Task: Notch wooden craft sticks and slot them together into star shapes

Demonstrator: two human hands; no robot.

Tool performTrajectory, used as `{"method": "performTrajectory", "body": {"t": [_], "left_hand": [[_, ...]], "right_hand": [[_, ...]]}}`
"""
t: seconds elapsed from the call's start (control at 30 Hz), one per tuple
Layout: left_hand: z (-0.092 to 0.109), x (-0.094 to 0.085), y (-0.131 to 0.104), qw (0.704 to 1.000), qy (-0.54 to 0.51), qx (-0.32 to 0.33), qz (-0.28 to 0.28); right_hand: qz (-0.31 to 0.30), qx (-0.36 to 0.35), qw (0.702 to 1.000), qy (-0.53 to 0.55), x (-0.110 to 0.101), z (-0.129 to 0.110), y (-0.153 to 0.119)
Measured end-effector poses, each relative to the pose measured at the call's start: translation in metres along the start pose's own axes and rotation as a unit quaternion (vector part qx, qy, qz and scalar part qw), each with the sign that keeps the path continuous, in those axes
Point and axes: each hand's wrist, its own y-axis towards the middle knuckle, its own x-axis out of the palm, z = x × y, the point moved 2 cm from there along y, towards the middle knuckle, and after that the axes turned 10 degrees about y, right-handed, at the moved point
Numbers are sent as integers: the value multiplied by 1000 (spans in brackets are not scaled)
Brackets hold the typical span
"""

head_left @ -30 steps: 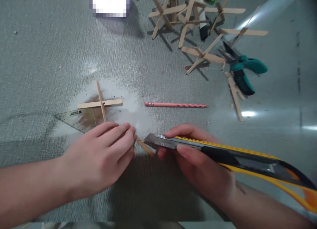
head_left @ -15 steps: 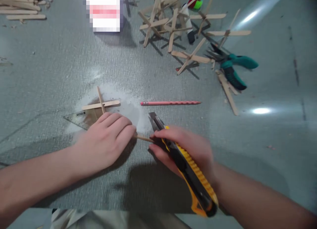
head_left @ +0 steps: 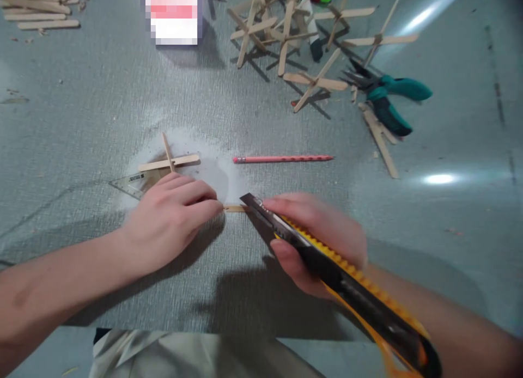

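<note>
"While the right hand (head_left: pixel 335 231) grips the cutter (head_left: pixel 355 293), what's the left hand (head_left: pixel 171 220) pinching?"

"A wooden stick (head_left: pixel 235 208) — between them, at the blade (head_left: pixel 249 200)"

"Print (head_left: pixel 137 177) on the set square (head_left: pixel 125 186)?"

"There — too small to read"

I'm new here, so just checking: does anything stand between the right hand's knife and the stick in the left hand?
Nothing visible does: the knife in the right hand has its blade at the stick, which juts from the left hand. The pencil lies beyond.
</note>
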Motion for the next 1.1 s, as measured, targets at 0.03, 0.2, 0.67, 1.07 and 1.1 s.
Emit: {"method": "performTrajectory", "body": {"t": [0.03, 0.2, 0.67, 1.07, 1.1], "left_hand": [[0, 0, 0, 1000, 2, -4, 0], [0, -1, 2, 1000, 21, -17, 5], [2, 1, 3, 1000, 15, -20, 16], [-12, 1, 9, 1000, -20, -7, 10], [-12, 2, 8, 1000, -21, -3, 7]], "right_hand": [[1, 3, 1000, 7, 0, 0, 0], [-32, 13, 999, 21, 5, 0, 3], [-42, 60, 996, 52, 13, -4, 5], [-36, 61, 997, 35, 8, -7, 3], [-31, 60, 997, 44, 8, -7, 3]]}}
